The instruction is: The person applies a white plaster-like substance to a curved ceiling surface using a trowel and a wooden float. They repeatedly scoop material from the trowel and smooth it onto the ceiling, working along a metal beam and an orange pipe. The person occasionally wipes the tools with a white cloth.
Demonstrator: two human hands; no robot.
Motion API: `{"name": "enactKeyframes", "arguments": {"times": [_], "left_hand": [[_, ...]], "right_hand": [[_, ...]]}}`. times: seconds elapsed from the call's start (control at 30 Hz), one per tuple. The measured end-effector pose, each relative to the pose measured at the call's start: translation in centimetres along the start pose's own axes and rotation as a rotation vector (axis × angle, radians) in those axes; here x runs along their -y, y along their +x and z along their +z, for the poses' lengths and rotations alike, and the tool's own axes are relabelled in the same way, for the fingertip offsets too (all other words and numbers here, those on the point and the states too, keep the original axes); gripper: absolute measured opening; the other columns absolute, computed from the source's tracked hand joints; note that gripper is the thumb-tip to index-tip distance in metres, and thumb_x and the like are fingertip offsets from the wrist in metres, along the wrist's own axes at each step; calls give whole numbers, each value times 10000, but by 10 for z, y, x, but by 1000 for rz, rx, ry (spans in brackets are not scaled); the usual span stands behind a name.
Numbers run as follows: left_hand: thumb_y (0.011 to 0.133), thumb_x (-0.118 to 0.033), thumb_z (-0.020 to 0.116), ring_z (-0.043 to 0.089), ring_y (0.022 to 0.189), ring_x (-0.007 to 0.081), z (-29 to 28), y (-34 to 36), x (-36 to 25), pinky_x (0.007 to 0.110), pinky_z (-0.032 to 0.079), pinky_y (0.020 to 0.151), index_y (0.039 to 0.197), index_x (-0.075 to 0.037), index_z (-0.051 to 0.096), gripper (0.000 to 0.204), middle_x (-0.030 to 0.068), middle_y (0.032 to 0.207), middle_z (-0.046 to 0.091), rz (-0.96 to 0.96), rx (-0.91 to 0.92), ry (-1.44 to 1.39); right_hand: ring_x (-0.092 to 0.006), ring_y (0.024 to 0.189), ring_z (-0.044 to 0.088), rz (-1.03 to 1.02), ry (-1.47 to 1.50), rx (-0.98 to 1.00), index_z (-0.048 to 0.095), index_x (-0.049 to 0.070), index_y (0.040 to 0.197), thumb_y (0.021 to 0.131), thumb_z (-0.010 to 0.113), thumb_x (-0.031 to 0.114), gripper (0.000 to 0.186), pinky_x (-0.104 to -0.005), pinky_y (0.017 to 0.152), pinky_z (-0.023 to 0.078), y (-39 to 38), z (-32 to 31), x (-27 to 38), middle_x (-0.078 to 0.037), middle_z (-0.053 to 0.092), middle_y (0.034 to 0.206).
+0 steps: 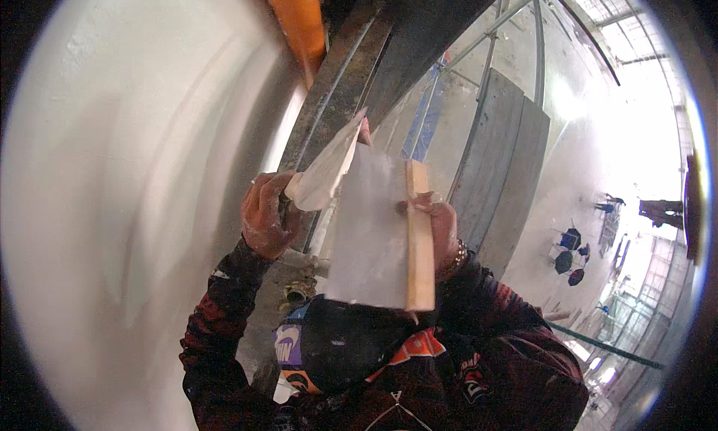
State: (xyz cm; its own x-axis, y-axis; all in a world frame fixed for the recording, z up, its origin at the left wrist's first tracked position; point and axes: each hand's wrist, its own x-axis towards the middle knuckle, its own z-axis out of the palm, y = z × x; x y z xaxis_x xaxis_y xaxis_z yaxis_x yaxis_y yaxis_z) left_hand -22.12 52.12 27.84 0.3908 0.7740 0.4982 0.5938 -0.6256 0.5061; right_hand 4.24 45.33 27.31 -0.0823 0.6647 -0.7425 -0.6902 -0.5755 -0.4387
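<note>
My left hand, its skin spotted with white, is closed round the handle end of a putty knife. That knife's flared blade is coated in whitish paste, and it slants up to the right. In my right hand is a wide plastering blade, a flat grey sheet with a pale wooden grip along its right edge. The thumb lies across the wood; the other fingers are mostly hidden behind it. The putty knife's blade is close against the wide blade's upper left edge; whether they touch I cannot tell.
A smooth whitish wall curves along my left. Grey planks and metal scaffold poles stand to the right. An orange object is at the top. Far below right, dark items dot the pale floor.
</note>
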Motion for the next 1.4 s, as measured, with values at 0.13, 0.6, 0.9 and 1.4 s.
{"name": "enactKeyframes", "arguments": {"times": [0.13,0.6,0.9,1.4], "left_hand": [[633,24,595,560,752,319,0,-11,8,413,458,646,1132,-23,450,523,157,907,554,-34,49,48],[832,-154,574,535,687,272,-6,-30,43,355,433,626,989,31,499,254,143,799,528,-413,-46,213],[913,-318,470,482,573,130,-30,5,12,278,399,543,886,-15,549,314,47,638,515,-764,235,-307],[896,-465,473,475,563,89,-36,17,-31,239,372,475,831,-18,563,462,18,644,514,-826,559,-946]], "right_hand": [[-191,674,549,133,133,117,559,81,938,721,574,373,364,-345,622,497,-9,38,5,-60,542,782],[-168,740,567,84,89,232,510,73,1024,721,662,221,370,-338,659,498,-2,14,32,-39,541,830],[-228,907,587,-643,-311,443,524,39,1118,807,625,106,333,-360,805,471,1,-20,40,-89,587,988],[-330,1175,467,-1424,-2200,387,426,73,1301,784,569,127,539,-443,977,383,26,-8,108,-150,501,1253]]}}
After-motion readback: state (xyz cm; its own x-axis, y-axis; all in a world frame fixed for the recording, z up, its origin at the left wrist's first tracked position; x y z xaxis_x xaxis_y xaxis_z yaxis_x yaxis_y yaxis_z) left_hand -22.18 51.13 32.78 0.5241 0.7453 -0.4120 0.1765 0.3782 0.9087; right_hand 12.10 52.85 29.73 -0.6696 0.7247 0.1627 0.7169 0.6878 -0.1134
